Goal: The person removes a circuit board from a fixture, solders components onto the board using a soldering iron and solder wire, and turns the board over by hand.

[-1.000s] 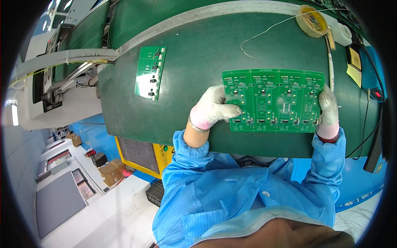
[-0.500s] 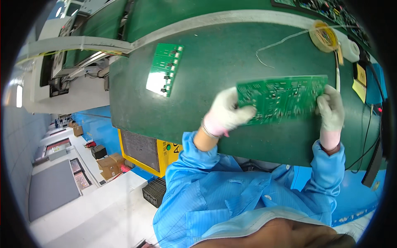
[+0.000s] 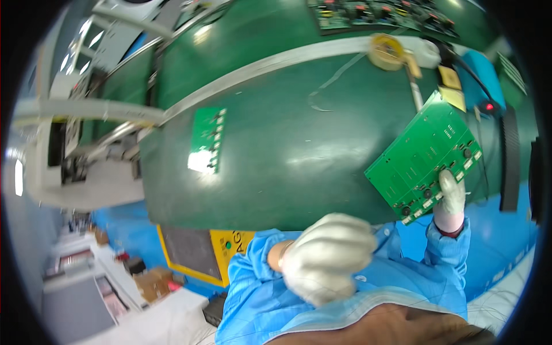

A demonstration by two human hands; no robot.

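Note:
A green circuit board (image 3: 425, 155) is held tilted over the right side of the bench. My gloved right hand (image 3: 452, 194) is shut on its near edge, thumb on the upper face beside white connectors and round black parts; the other fingers are hidden beneath. Apart from the board, my gloved left hand (image 3: 329, 259) hangs in front of my body near the bench edge. Its back faces up, and motion blur obscures how far its fingers curl. A second green board (image 3: 207, 138) with a row of white connectors lies at the bench's left.
The green bench (image 3: 276, 190) has a pale raised rail (image 3: 276, 60) along its far side. Beyond stands a row of populated boards (image 3: 379, 14). A yellow tape roll (image 3: 386, 53), a clear strip (image 3: 339, 73) and a blue box (image 3: 482, 80) sit far right.
My left hand has let go of the board and moved down toward my body. The board, now in my right hand alone, has been turned over and tilted. The head view has shifted.

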